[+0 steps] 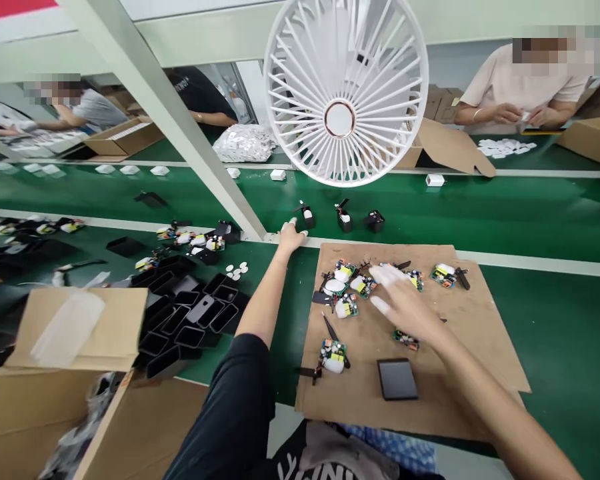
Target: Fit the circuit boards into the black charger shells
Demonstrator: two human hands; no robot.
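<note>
My left hand (291, 237) reaches to the rail at the edge of the green belt, fingers apart, with nothing visible in it. Just beyond its fingertips a black housing (307, 217) with a white part inside stands on the belt. My right hand (407, 303), slightly blurred and wearing white finger covers, hovers with fingers stretched over the brown cardboard sheet (460, 327). Around it lie circuit boards with black leads, among them one board (363, 285) by its fingertips and another board (406, 339) partly hidden beneath it. A flat black piece (398, 379) lies nearer me.
A white fan (340, 120) stands ahead, beside a slanted post (180, 113). Two more black housings (344, 219) sit on the belt. Many empty black cases (190, 320) and an open carton (45, 400) are at left. Several people work across the belt.
</note>
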